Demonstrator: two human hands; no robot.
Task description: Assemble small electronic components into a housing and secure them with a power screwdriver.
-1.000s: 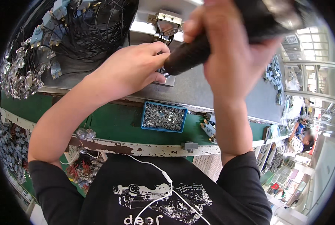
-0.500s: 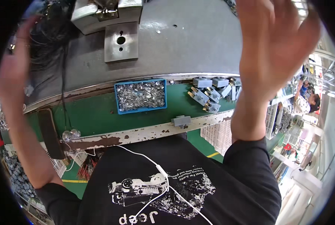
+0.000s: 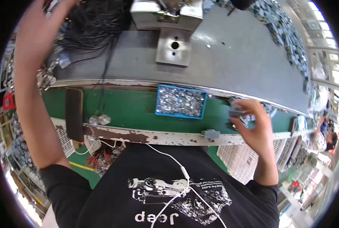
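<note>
Where the view widens past the bench, a workshop shows at the right rim, with pale shelving, bright windows and another person [image 3: 325, 138] at work well apart from the hands. The largest thing in view is the grey worktop [image 3: 245, 64], which curves across the upper picture; a strip of green bench surface [image 3: 127, 108] runs along its near side, ending in a chipped white edge rail [image 3: 154, 136]. A steel press [image 3: 165, 15] stands at the top centre with a drilled metal plate [image 3: 172, 47] before it. A tangle of black cables [image 3: 95, 26] lies at the upper left. A blue tray [image 3: 160, 102] heaped with small silvery metal parts sits on the green strip, just below the plate. A dark flat bar [image 3: 74, 119] lies on the green strip to the left.

The left hand [image 3: 50, 15] is raised over the cables, fingers loosely spread; whether it grips anything cannot be told. The right hand [image 3: 255, 125] hovers beside the tray, to its right, its fingertips pinching a small grey connector block [image 3: 236, 112].
</note>
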